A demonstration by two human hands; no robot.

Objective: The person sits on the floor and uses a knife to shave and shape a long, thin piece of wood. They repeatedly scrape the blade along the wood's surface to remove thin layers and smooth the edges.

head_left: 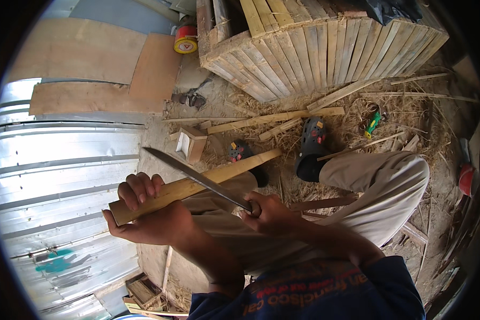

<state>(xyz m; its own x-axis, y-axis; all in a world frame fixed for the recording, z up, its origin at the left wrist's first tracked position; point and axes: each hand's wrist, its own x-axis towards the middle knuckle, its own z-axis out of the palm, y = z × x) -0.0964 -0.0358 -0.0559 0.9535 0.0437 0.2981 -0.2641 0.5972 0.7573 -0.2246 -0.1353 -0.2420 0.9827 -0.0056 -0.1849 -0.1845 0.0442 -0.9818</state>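
My left hand (157, 213) is closed round the near-left end of a flat yellowish strip of wood or bamboo (218, 173), thumb below and fingers over the top. The strip slants up to the right across my lap. In my right hand (272, 214) is the handle of a long machete-like knife (181, 167), mostly hidden by my fingers. Its dark blade points up and left and crosses over the strip. Whether the edge touches the strip I cannot tell.
Slatted wooden bench (304, 58) stands ahead. Shavings and loose strips (277, 120) litter the ground round my clogs (310, 138). A green-handled tool (373, 124) lies at right, a small wooden box (190, 143) ahead-left. Corrugated metal wall (69, 170) runs along the left; a red-yellow can (185, 40) stands far off.
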